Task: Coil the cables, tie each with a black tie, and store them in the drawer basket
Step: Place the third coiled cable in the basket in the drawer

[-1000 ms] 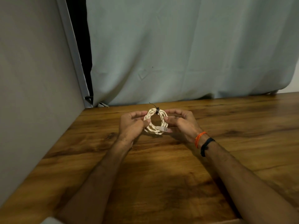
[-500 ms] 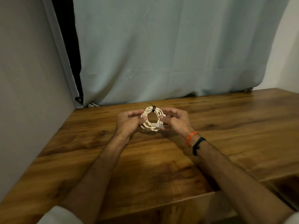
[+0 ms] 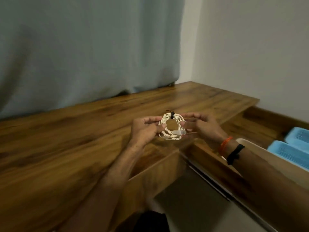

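Note:
A cream braided cable (image 3: 168, 137) is coiled into a small ring, held above the wooden desk (image 3: 66, 139). A black tie (image 3: 172, 115) wraps the top of the ring. My left hand (image 3: 145, 129) pinches the ring's left side. My right hand (image 3: 204, 127) pinches the right side, near the white plug (image 3: 179, 132) that sticks out sideways. At the right, below the desk top, an open drawer (image 3: 260, 121) holds a cream basket (image 3: 250, 144) and blue baskets (image 3: 289, 148).
A grey curtain (image 3: 83, 47) hangs behind the desk, and a pale wall (image 3: 250, 47) stands at the right. The desk's front edge (image 3: 160, 163) runs under my forearms, with the grey floor (image 3: 200, 206) below.
The view has swung to the right, bringing the desk's right end and the open drawer with its baskets into sight. Both hands still hold the tied coil the same way.

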